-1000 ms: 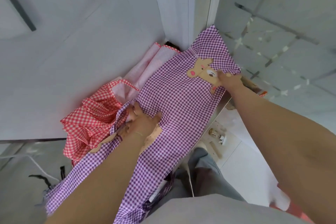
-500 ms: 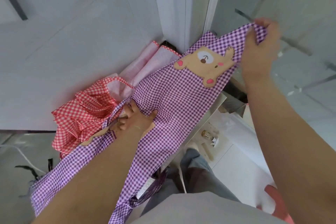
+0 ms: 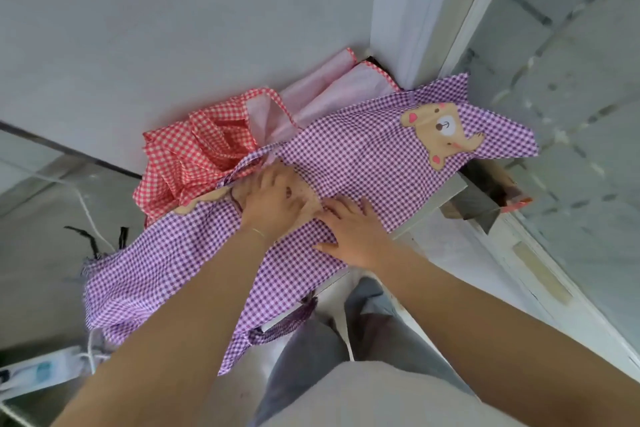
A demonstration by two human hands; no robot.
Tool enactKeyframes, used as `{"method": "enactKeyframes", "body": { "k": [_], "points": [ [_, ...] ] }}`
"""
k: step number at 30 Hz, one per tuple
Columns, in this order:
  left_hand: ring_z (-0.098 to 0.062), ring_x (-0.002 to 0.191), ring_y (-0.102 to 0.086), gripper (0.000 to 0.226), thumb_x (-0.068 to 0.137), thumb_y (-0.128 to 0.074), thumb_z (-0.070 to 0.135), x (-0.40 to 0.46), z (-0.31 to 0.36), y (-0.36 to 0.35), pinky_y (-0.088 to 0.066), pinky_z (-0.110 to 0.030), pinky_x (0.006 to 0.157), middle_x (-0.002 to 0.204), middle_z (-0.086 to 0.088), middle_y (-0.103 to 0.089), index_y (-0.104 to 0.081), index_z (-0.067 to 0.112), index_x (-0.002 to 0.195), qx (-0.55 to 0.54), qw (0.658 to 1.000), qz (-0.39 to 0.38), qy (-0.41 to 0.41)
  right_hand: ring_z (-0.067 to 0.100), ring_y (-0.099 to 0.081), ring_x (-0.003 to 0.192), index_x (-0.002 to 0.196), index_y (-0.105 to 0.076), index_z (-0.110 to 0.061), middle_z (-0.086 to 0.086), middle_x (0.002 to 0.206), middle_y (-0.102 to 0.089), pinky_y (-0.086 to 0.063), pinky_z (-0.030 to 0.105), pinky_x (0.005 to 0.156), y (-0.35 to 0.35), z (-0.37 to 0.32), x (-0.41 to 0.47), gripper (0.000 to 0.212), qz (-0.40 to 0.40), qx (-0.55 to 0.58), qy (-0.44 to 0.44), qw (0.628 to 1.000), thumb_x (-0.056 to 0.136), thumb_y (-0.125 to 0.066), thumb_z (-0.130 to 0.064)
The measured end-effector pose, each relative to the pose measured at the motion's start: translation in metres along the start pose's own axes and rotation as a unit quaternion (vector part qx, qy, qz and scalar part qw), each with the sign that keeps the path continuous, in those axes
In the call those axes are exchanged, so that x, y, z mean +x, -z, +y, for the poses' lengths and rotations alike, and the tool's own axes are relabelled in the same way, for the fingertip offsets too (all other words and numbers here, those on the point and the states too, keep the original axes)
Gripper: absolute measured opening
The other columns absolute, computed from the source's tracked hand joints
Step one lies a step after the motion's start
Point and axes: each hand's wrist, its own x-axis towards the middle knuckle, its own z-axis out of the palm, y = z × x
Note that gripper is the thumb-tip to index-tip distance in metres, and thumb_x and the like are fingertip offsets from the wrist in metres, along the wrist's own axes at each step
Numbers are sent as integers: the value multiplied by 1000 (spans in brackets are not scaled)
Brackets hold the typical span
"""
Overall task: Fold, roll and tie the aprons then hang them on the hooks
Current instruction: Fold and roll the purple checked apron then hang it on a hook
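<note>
A purple checked apron (image 3: 356, 156) with a bear patch (image 3: 441, 130) lies stretched across a narrow white ledge (image 3: 446, 196), its lower end hanging off to the left. My left hand (image 3: 273, 201) presses flat on the apron's middle, over a tan pocket patch. My right hand (image 3: 353, 232) lies flat on the cloth just beside it, fingers spread. Behind the purple apron sits a crumpled red checked apron (image 3: 194, 156) with a pale pink lining (image 3: 325, 97), against the wall.
A white wall (image 3: 173, 28) rises right behind the ledge, with a white door frame (image 3: 415, 10) at the corner. A tiled floor (image 3: 571, 114) lies to the right. A white power strip (image 3: 38, 374) and cords lie at lower left. My grey trousers (image 3: 329, 340) show below.
My right hand has let go of the apron's bib corner, which now lies flat on the ledge, and has come down beside my left hand on the apron's middle.
</note>
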Motion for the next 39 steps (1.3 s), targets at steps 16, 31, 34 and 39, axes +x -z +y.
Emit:
{"method": "enactKeyframes", "body": {
  "k": [16, 31, 34, 39],
  "points": [
    [-27, 95, -61, 42, 89, -48, 50, -211, -133, -57, -43, -45, 88, 105, -2, -68, -67, 16, 104, 146, 971, 89, -167, 15, -46, 62, 72, -53, -14, -1, 69, -50, -42, 29, 54, -67, -115, -41, 30, 375, 176, 8, 910, 94, -45, -32],
    [-34, 126, -50, 71, 77, -64, 55, -260, -208, -90, -43, -49, 103, 140, -7, -51, -40, 22, 135, 121, 967, -2, -222, 23, -56, 86, 102, -53, -12, 9, 96, -59, -39, 28, 73, -166, -223, -70, 12, 46, 350, -218, 910, 99, -44, -18],
    [-37, 145, -13, 109, 66, -58, 75, -261, -218, -92, -15, -55, 112, 160, -7, -13, -7, 30, 151, 153, 959, -105, -213, 8, -42, 63, 111, -46, -5, 1, 82, -47, -33, 20, 62, -160, -227, -76, 16, 64, 396, -208, 892, 102, -35, -12],
    [-31, 139, 32, 118, 75, -50, 78, -259, -223, -103, 14, -53, 115, 151, -2, 37, 48, 41, 128, 192, 951, -159, -184, 11, -55, 89, 129, -37, -13, -5, 104, -55, -47, 26, 84, -145, -234, -83, 49, 58, 452, -194, 869, 97, -34, -50]
  ]
}}
